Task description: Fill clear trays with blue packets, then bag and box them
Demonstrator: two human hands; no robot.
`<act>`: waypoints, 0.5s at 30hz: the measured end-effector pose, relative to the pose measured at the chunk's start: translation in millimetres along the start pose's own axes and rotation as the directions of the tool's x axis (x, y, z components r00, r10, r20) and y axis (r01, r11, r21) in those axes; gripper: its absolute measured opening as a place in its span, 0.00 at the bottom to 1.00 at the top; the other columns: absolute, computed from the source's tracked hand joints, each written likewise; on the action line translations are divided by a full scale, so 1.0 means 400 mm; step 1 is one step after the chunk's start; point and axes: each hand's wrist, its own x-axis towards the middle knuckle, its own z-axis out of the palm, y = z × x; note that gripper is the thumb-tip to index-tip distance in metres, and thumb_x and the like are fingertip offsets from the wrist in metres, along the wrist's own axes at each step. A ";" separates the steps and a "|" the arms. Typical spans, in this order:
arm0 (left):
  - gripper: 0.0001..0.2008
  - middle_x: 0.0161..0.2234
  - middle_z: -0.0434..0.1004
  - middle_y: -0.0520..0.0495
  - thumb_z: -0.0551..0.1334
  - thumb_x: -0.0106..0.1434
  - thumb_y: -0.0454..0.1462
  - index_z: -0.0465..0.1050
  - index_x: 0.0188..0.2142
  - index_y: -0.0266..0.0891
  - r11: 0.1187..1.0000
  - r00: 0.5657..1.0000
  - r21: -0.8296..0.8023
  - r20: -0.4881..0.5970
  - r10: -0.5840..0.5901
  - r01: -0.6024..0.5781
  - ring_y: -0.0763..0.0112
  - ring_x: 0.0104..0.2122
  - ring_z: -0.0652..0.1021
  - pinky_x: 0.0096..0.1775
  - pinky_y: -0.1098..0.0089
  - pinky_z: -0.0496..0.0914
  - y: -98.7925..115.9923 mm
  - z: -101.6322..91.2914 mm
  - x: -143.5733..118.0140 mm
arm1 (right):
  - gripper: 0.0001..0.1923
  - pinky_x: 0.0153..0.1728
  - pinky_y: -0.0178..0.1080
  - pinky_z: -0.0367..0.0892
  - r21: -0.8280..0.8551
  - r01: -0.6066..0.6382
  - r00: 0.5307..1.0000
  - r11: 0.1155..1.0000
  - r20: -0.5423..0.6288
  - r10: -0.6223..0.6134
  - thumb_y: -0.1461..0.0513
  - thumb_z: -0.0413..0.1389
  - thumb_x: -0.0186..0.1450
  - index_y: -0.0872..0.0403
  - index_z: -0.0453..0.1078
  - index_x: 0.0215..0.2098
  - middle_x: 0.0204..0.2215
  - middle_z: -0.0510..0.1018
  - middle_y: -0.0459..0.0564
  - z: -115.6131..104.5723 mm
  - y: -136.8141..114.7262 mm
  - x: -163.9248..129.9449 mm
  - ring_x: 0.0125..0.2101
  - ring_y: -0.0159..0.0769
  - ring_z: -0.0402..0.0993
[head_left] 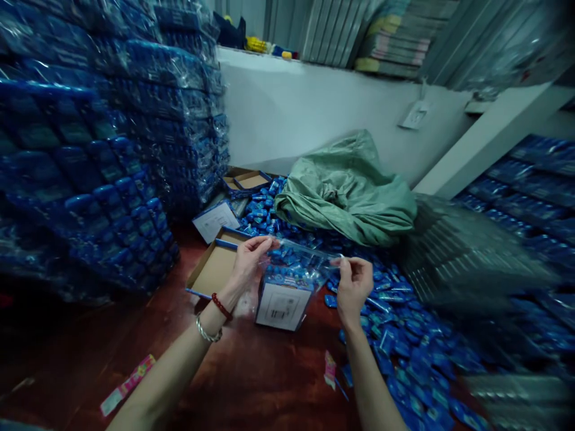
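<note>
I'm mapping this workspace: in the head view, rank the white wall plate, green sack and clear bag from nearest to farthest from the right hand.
1. Clear bag: pinched in the right hand.
2. Green sack: ahead, beyond the hand.
3. White wall plate: farthest, ahead and rightward.

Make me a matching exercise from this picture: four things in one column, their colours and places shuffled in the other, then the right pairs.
Column one:
1. Plastic bag
2. Crumpled sack
3. Nearer open box
4. Beaded bracelet

Column two:
A. Brown inside, left of the bag in the picture
B. Red, next to a silver bracelet
C. Clear, held between the left hand and the right hand
D. Green, in front of the white wall

Pairs: 1-C, 2-D, 3-A, 4-B
</note>
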 end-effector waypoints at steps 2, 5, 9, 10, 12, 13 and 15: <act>0.13 0.31 0.81 0.45 0.69 0.50 0.41 0.77 0.33 0.34 1.000 1.000 -0.013 -0.008 0.013 -0.013 0.68 0.34 0.79 0.38 0.70 0.70 -0.005 0.008 0.003 | 0.07 0.42 0.44 0.66 -0.198 0.251 0.965 0.947 -0.026 -0.261 0.59 0.53 0.64 0.53 0.66 0.38 0.36 0.74 0.52 0.012 -0.041 0.001 0.39 0.39 0.71; 0.13 0.30 0.80 0.45 0.69 0.50 0.41 0.75 0.32 0.34 0.999 0.999 -0.017 -0.025 0.046 -0.046 0.69 0.32 0.79 0.38 0.69 0.71 -0.010 0.017 0.005 | 0.08 0.48 0.47 0.63 -0.265 0.534 0.843 0.803 0.241 -0.481 0.61 0.51 0.65 0.51 0.68 0.43 0.41 0.74 0.54 0.054 -0.087 0.004 0.45 0.41 0.69; 0.13 0.27 0.78 0.48 0.69 0.49 0.39 0.71 0.32 0.35 0.989 0.985 0.002 -0.094 0.148 -0.148 0.72 0.29 0.78 0.36 0.71 0.70 -0.008 0.019 0.009 | 0.17 0.54 0.53 0.56 -0.196 0.583 0.704 0.788 0.606 -0.370 0.56 0.53 0.64 0.52 0.65 0.50 0.49 0.72 0.55 0.138 -0.087 0.030 0.52 0.45 0.65; 0.13 0.27 0.78 0.49 0.69 0.49 0.38 0.70 0.32 0.35 0.984 0.977 0.007 -0.120 0.178 -0.178 0.73 0.29 0.78 0.36 0.71 0.70 -0.006 0.015 0.012 | 0.15 0.55 0.55 0.54 -0.179 0.568 0.668 0.803 0.671 -0.322 0.55 0.53 0.64 0.51 0.67 0.47 0.46 0.74 0.53 0.157 -0.081 0.039 0.49 0.44 0.67; 0.16 0.28 0.77 0.50 0.70 0.48 0.37 0.67 0.34 0.36 0.971 0.956 0.031 -0.172 0.237 -0.235 0.73 0.30 0.77 0.37 0.71 0.70 -0.004 0.002 0.019 | 0.09 0.56 0.56 0.51 -0.140 0.541 0.594 0.830 0.762 -0.259 0.55 0.52 0.66 0.51 0.70 0.36 0.35 0.77 0.47 0.186 -0.071 0.058 0.40 0.39 0.72; 0.18 0.29 0.77 0.50 0.70 0.47 0.37 0.67 0.36 0.37 0.963 0.943 0.051 -0.196 0.268 -0.263 0.73 0.31 0.77 0.39 0.71 0.70 -0.003 -0.006 0.022 | 0.10 0.56 0.54 0.51 -0.119 0.530 0.569 0.840 0.784 -0.248 0.56 0.51 0.66 0.51 0.70 0.31 0.31 0.77 0.45 0.197 -0.070 0.066 0.36 0.36 0.72; 0.23 0.37 0.76 0.47 0.70 0.48 0.37 0.65 0.43 0.38 0.946 0.918 0.094 -0.227 0.324 -0.310 0.72 0.37 0.77 0.42 0.70 0.70 -0.007 -0.024 0.022 | 0.12 0.54 0.49 0.54 -0.072 0.516 0.546 0.854 0.796 -0.263 0.58 0.51 0.67 0.52 0.68 0.27 0.26 0.76 0.43 0.210 -0.073 0.084 0.30 0.32 0.71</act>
